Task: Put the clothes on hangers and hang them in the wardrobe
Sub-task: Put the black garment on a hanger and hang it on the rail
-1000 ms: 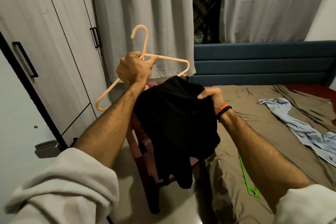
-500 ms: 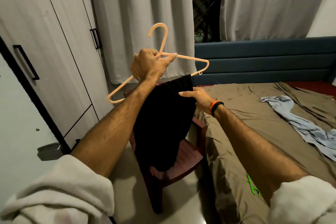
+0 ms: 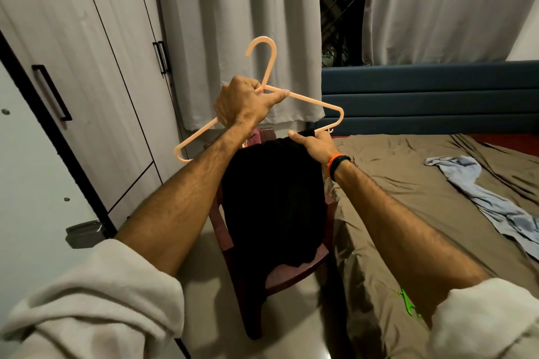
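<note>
My left hand (image 3: 245, 102) grips a peach plastic hanger (image 3: 309, 102) at its neck, hook pointing up, held at chest height. My right hand (image 3: 313, 144) pinches the top edge of a black garment (image 3: 274, 198) just below the hanger's right end. The garment hangs down in front of a dark red chair (image 3: 291, 274). The grey wardrobe (image 3: 87, 81) stands on the left with its doors closed. A light blue garment (image 3: 481, 192) lies on the bed.
The bed (image 3: 408, 183) with an olive sheet fills the right side, with a blue headboard (image 3: 423, 96) behind. A green hanger (image 3: 408, 304) lies on the bed's near edge. Grey curtains (image 3: 233, 23) hang behind the chair. Pale floor runs between wardrobe and bed.
My left hand has carried the hanger up and to the right. My right hand has lifted the black garment, which now hangs spread out below the hanger's right end.
</note>
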